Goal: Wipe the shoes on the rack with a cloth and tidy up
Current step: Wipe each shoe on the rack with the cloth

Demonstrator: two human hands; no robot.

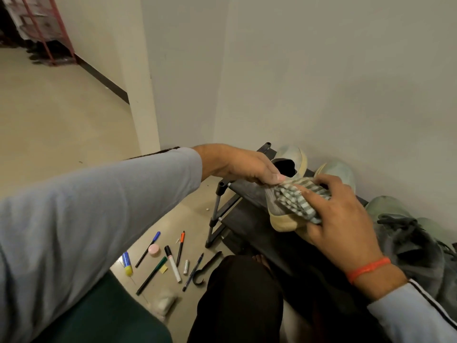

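A grey shoe with a cream sole [280, 220] lies on the top shelf of the dark shoe rack [243, 191], toe toward me. My left hand [241, 165] grips it by the collar, beside its dark opening. My right hand [343, 219] holds a green-and-white checked cloth [295, 198] bunched against the shoe's upper, with the thumb under the toe. Its pale partner shoe [340, 169] sits just behind, by the wall. Part of the held shoe is hidden by the cloth and my hands.
Dark grey-green laced shoes [410, 243] crowd the rack's right end. Several pens and markers [173, 263], a glue tube [127, 264], a pink round lid [154, 250], a black hook [204, 268] and a white bag [163, 303] lie on the floor left of the rack. My dark-trousered knee [237, 293] is in front.
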